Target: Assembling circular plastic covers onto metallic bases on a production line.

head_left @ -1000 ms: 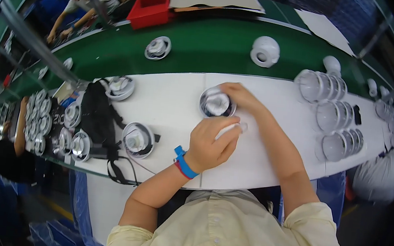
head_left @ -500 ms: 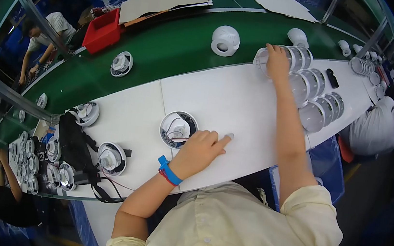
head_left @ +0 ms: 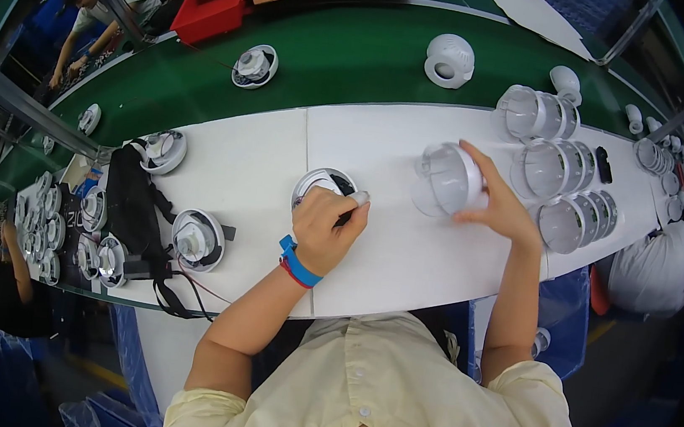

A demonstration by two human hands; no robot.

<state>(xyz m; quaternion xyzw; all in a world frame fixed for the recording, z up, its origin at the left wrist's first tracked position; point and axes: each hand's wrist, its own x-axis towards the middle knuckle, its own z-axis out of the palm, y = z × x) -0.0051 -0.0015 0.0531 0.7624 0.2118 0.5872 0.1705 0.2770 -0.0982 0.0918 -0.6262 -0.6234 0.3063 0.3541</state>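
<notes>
Nearest the worker, the left hand [head_left: 328,227], blue band at the wrist, is curled down over a round white housing [head_left: 320,184] lying flat on the white bench [head_left: 263,162]; whether it grips or merely steadies cannot be told. At about three o'clock from it, the right hand [head_left: 499,206] grasps a clear dome cover [head_left: 445,179] by its rim, tilted, open mouth outward. The dome looks light, thin, rigid and smooth, so likely slippery and easily scratched; the rim seems the safest hold. Beyond, toward one o'clock, stand nested stacks of domes [head_left: 562,167], then the green belt [head_left: 351,63].
</notes>
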